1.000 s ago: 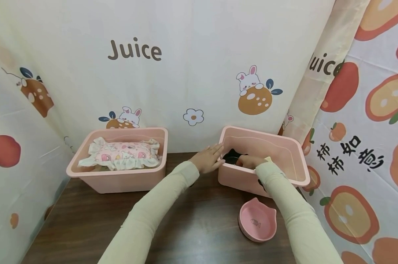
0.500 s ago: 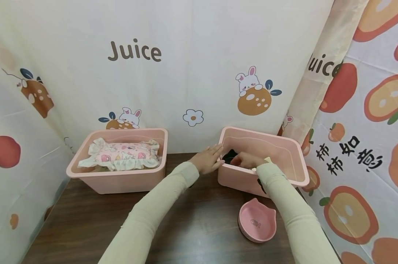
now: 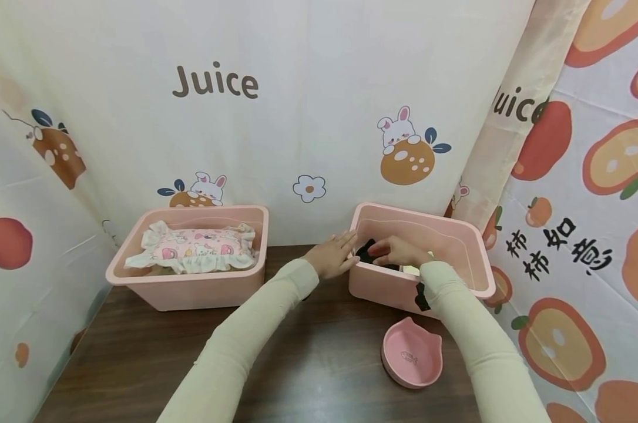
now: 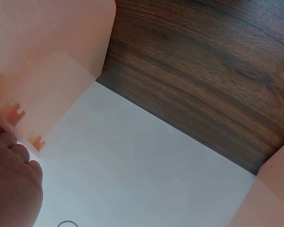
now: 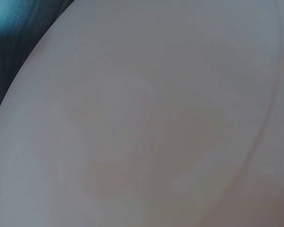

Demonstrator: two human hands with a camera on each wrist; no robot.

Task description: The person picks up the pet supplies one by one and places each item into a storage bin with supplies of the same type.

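In the head view my left hand [image 3: 331, 255] rests at the left end of the right pink bin [image 3: 423, 210], its fingers fairly straight against the rim. The left wrist view shows the same hand [image 4: 14, 179] at the bin's edge. Inside that bin, my right hand [image 3: 398, 251] hovers with bent, loose fingers over a black item [image 3: 369, 252], whose kind I cannot make out. A pale yellow item [image 3: 411, 270] shows below the right wrist. The right wrist view holds only a blurred, close pink bin wall [image 5: 132, 118]; no hand appears there.
At left, a second pink bin [image 3: 192, 291] holds a frilled pink-and-white pillow [image 3: 202, 247]. A pink cat-shaped bowl [image 3: 412, 355] sits on the dark wooden table [image 3: 308, 364] near my right forearm. Printed curtains [image 3: 308, 117] hang behind and at both sides.
My right hand has risen a little out of the bin's depth, so more of it and of the pale yellow item shows. The left hand stays in place.
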